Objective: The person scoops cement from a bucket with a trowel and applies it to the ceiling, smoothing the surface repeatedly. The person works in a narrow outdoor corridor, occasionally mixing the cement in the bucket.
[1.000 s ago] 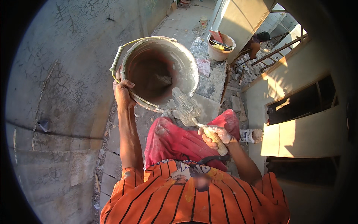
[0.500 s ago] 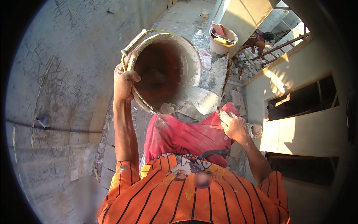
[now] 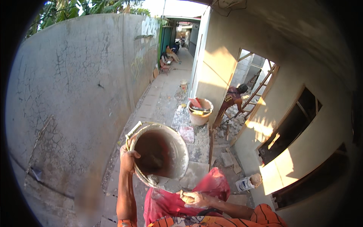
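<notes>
My left hand [image 3: 128, 160] is closed on the left rim of a mortar-smeared bucket [image 3: 183, 145]. The bucket is tilted so that its mouth faces me; the inside is dark, with pale mortar stuck along the wall. Its wire handle with a pale grip [image 3: 134, 129] hangs over the upper left rim. In front of my red trousers, my right hand [image 3: 194, 199] grips a trowel by its handle. The grey trowel blade [image 3: 169, 184] lies at the bucket's lower rim, and its tip end is hard to tell from the mortar there.
A second bucket [image 3: 199, 118] with tools on it stands ahead on a board. A cracked wall [image 3: 75, 83] runs along my left. A person [image 3: 231, 99] bends among rubble by a ladder at right; others sit down the passage. A white sack [image 3: 245, 184] lies at right.
The view has tipped up, showing the passage and trees. The bucket sits lower in view. My right hand has moved left and toward me, and the trowel blade has shifted left along the rim.
</notes>
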Action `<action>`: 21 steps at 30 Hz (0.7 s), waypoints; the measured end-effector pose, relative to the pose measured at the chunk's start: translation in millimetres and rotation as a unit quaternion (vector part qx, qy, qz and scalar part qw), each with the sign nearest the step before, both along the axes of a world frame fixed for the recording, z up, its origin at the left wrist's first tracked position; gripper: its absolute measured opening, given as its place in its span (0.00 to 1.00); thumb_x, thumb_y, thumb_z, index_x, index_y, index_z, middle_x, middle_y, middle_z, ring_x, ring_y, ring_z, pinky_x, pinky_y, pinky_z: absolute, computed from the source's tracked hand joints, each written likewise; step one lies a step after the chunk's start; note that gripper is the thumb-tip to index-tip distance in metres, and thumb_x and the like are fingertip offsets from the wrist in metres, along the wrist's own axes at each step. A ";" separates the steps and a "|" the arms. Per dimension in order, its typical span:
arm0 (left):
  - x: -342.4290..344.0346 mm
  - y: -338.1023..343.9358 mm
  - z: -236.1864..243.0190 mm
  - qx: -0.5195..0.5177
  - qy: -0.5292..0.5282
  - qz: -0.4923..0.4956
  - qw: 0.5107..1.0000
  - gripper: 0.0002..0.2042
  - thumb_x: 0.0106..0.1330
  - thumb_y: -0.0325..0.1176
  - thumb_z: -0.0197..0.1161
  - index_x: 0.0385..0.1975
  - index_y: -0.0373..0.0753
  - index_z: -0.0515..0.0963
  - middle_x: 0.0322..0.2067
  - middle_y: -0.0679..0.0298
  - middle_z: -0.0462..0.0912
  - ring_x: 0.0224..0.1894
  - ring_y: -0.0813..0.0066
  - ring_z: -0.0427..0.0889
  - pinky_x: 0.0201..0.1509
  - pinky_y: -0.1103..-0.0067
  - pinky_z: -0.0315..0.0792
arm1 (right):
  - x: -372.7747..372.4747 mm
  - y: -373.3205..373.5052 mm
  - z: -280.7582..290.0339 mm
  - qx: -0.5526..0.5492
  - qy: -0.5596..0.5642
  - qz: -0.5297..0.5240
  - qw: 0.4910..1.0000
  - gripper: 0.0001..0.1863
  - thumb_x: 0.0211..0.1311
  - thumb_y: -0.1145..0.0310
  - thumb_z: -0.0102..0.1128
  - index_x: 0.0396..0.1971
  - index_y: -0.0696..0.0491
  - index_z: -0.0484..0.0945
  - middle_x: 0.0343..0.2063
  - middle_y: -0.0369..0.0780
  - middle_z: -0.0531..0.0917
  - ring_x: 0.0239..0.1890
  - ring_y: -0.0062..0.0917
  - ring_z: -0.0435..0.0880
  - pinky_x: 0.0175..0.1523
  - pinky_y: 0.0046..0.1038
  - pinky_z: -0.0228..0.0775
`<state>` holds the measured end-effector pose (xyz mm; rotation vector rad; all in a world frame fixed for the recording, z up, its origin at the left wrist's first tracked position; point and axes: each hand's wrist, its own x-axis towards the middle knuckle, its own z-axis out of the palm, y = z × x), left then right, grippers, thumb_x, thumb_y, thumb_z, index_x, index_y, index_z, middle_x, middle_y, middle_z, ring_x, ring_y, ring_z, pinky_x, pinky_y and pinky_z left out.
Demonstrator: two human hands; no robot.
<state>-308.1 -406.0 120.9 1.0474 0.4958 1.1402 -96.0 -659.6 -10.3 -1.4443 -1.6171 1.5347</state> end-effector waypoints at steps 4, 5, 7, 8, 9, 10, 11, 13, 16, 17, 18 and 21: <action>-12.7 8.1 -43.4 -0.034 -0.036 0.095 0.994 0.33 0.28 0.18 0.48 0.47 0.28 0.73 0.43 0.58 0.78 0.43 0.62 0.76 0.49 0.80 0.69 | 15.6 16.3 33.8 0.001 0.076 0.019 0.997 0.34 0.58 0.66 0.58 0.63 0.57 0.57 0.35 0.29 0.68 0.35 0.11 0.66 0.50 0.16 0.62; -16.5 17.2 -57.8 -0.077 -0.018 0.102 0.992 0.34 0.31 0.17 0.46 0.50 0.29 0.70 0.45 0.54 0.77 0.48 0.59 0.75 0.52 0.76 0.70 | 25.8 28.5 41.7 0.026 0.102 -0.008 0.994 0.34 0.58 0.66 0.57 0.63 0.57 0.57 0.35 0.28 0.68 0.34 0.11 0.65 0.48 0.16 0.62; -21.6 37.1 -78.6 -0.076 -0.007 0.067 0.995 0.33 0.31 0.17 0.47 0.48 0.30 0.70 0.44 0.56 0.76 0.47 0.60 0.75 0.49 0.75 0.71 | 35.7 38.1 62.0 0.057 0.170 -0.063 0.982 0.33 0.59 0.66 0.56 0.63 0.57 0.57 0.35 0.28 0.67 0.33 0.10 0.64 0.45 0.16 0.62; -24.0 38.1 -86.9 -0.094 -0.027 0.082 0.992 0.31 0.29 0.17 0.48 0.44 0.31 0.71 0.41 0.58 0.76 0.43 0.63 0.75 0.44 0.77 0.71 | 38.8 42.4 73.0 0.062 0.202 -0.080 0.974 0.33 0.59 0.66 0.55 0.63 0.57 0.57 0.34 0.28 0.66 0.33 0.10 0.64 0.44 0.16 0.62; -25.8 39.1 -89.2 -0.070 -0.010 0.076 0.995 0.34 0.31 0.17 0.47 0.49 0.31 0.70 0.44 0.55 0.75 0.47 0.60 0.75 0.48 0.74 0.72 | 38.3 45.2 81.5 0.068 0.239 -0.101 0.963 0.32 0.59 0.66 0.54 0.63 0.58 0.56 0.34 0.28 0.66 0.32 0.10 0.63 0.42 0.16 0.62; -29.8 33.1 -85.2 -0.045 0.008 0.075 0.996 0.37 0.32 0.17 0.45 0.54 0.31 0.68 0.48 0.52 0.75 0.51 0.58 0.74 0.51 0.72 0.72 | 42.6 57.3 86.5 0.101 0.294 -0.130 0.942 0.31 0.61 0.64 0.51 0.63 0.58 0.56 0.35 0.29 0.67 0.33 0.11 0.64 0.38 0.17 0.59; -28.8 23.6 -80.9 -0.047 0.016 0.097 0.994 0.34 0.32 0.16 0.47 0.51 0.31 0.69 0.45 0.53 0.75 0.47 0.58 0.75 0.47 0.72 0.73 | 53.1 74.9 103.6 0.151 0.225 -0.147 0.951 0.30 0.62 0.63 0.51 0.62 0.59 0.57 0.36 0.31 0.68 0.36 0.12 0.65 0.39 0.18 0.62; -29.3 19.1 -105.0 -0.131 0.098 0.144 0.976 0.30 0.32 0.16 0.49 0.45 0.30 0.71 0.40 0.56 0.75 0.41 0.60 0.75 0.41 0.72 0.73 | 64.5 103.9 137.9 0.304 0.267 -0.142 0.904 0.25 0.66 0.65 0.50 0.60 0.59 0.60 0.40 0.34 0.70 0.37 0.17 0.72 0.42 0.20 0.69; -36.1 -5.8 -114.1 -0.123 0.091 0.095 0.984 0.25 0.32 0.15 0.50 0.39 0.29 0.73 0.34 0.57 0.76 0.37 0.61 0.76 0.36 0.72 0.74 | 59.7 134.0 241.8 0.380 0.229 -0.201 0.873 0.34 0.58 0.75 0.59 0.64 0.57 0.55 0.41 0.37 0.73 0.35 0.18 0.75 0.41 0.25 0.76; -39.3 -8.5 -124.5 -0.122 0.073 0.052 0.988 0.28 0.31 0.15 0.51 0.42 0.29 0.73 0.38 0.55 0.78 0.39 0.61 0.78 0.42 0.73 0.74 | 57.3 142.1 271.1 0.429 0.226 -0.210 0.849 0.35 0.57 0.74 0.60 0.63 0.56 0.56 0.39 0.38 0.74 0.35 0.19 0.76 0.40 0.25 0.76; -39.4 -29.6 -110.7 -0.103 0.167 0.096 0.976 0.05 0.54 0.28 0.55 0.25 0.35 0.77 0.23 0.63 0.77 0.23 0.77 0.71 0.24 0.82 0.63 | 55.7 151.1 298.4 0.476 0.220 -0.219 0.823 0.35 0.56 0.73 0.61 0.63 0.55 0.57 0.37 0.39 0.74 0.36 0.20 0.76 0.39 0.25 0.76; -28.9 -65.5 -94.9 -0.142 0.163 0.152 0.964 0.14 0.57 0.33 0.57 0.10 0.39 0.69 0.08 0.70 0.62 0.09 0.79 0.59 0.12 0.80 0.51 | 64.7 185.4 361.9 0.489 0.273 -0.265 0.785 0.31 0.52 0.71 0.63 0.58 0.56 0.64 0.28 0.33 0.74 0.28 0.16 0.74 0.34 0.20 0.72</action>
